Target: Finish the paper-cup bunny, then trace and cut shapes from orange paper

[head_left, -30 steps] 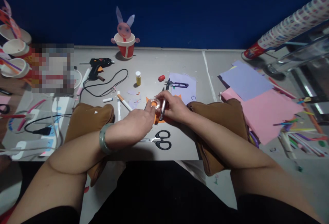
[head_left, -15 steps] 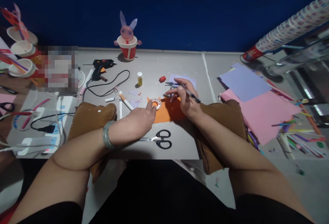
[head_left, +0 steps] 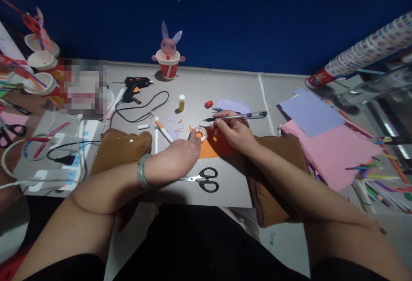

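My left hand (head_left: 182,154) rests low over the table, its fingers closed at the left edge of a small patterned ring (head_left: 202,134) that looks like a tape roll. The ring lies flat on orange paper (head_left: 214,148). In my right hand (head_left: 236,132) is a pen (head_left: 254,114), held nearly level with its dark tip pointing left, above the paper and apart from the ring. Small dark pointed blades, like thread snips (head_left: 218,110), show just behind that hand, partly hidden. Black-handled scissors (head_left: 207,180) lie in front, their blades partly under my left wrist.
Left of the hands are markers (head_left: 163,129), a yellow glue bottle (head_left: 182,103) and a glue gun (head_left: 132,88) with its looping cord. A rabbit-faced cup (head_left: 169,67) stands behind. Brown cushions (head_left: 124,150) lie under both forearms. Pink paper (head_left: 341,154) is stacked right.
The pen in my right hand has swung round to lie nearly level, tip leftward. My left hand stays at the ring. The whole view has shifted slightly.
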`<act>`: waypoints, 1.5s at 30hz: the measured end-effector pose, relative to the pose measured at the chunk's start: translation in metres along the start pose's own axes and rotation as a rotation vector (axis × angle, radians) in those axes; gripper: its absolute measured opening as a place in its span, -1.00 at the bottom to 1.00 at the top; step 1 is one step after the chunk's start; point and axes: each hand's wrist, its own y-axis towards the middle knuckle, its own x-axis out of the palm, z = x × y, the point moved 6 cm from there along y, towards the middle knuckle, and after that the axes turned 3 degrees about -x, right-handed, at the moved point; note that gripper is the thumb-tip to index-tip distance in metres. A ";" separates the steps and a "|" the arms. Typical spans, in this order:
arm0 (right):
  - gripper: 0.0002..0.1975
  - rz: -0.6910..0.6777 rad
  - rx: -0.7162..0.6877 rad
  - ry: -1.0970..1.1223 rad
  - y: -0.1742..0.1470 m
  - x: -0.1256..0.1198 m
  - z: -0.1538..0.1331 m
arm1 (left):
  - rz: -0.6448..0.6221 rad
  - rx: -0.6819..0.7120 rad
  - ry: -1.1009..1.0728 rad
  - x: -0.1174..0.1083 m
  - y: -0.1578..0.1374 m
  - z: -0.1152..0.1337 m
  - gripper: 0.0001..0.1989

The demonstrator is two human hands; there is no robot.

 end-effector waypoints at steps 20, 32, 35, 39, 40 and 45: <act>-0.85 -0.647 -0.151 -0.252 0.085 0.053 -0.028 | -0.015 -0.034 -0.043 0.008 0.010 0.002 -0.31; -0.81 -0.913 -0.274 -0.313 0.081 0.078 -0.029 | -0.069 -0.038 -0.059 0.009 0.014 0.003 -0.32; -0.81 -0.923 -0.286 -0.342 0.082 0.081 -0.031 | -0.091 -0.030 -0.057 0.007 0.013 0.002 -0.32; -0.81 -0.919 -0.287 -0.361 0.085 0.082 -0.026 | -0.098 -0.027 -0.071 0.007 0.014 0.002 -0.33; -0.82 -0.910 -0.287 -0.356 0.087 0.080 -0.025 | -0.095 -0.032 -0.084 0.006 0.014 0.002 -0.33; -0.85 -0.830 -0.253 -0.347 0.095 0.071 -0.017 | -0.121 -0.041 -0.110 0.003 0.010 0.001 -0.32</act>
